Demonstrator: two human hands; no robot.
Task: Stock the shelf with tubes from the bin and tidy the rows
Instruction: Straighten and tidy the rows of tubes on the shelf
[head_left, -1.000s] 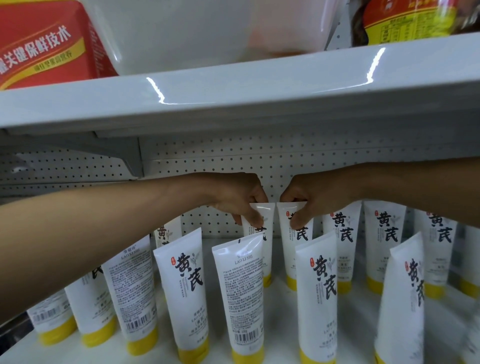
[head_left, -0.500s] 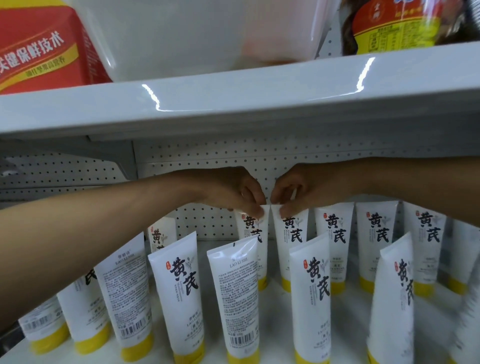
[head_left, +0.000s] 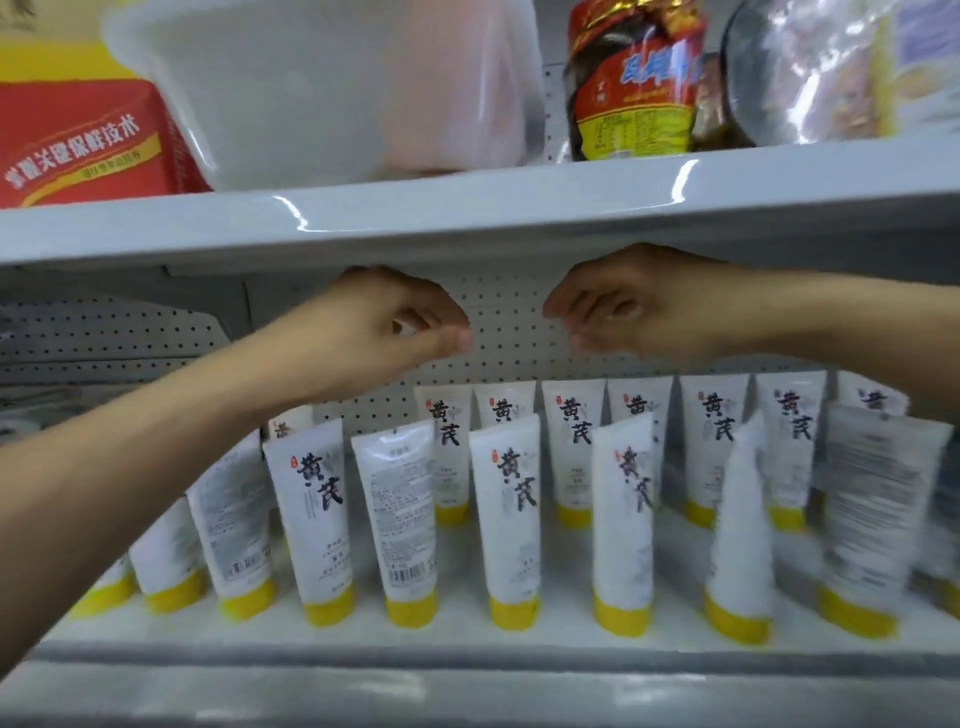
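Your left hand (head_left: 384, 325) hovers over the back row, fingers curled onto the thumb, gripping nothing. Your right hand (head_left: 641, 312) is near it, fingers loosely curled, clear of the thumb, also holding nothing. White tubes (head_left: 511, 519) stand cap-down in two rows on the shelf (head_left: 462, 638) below.

Your lower pale grey metal shelf (head_left: 467, 644) carries white plastic tubes with yellow caps (head_left: 511, 509), all standing cap-down in a front row and a back row. The upper grey shelf (head_left: 467, 218) bears a red cardboard carton (head_left: 88, 145) at the left and a translucent white plastic bin (head_left: 291, 88) beside it. Further right are a red-and-yellow labelled packet (head_left: 636, 88) and a shiny clear-wrapped package (head_left: 831, 67).
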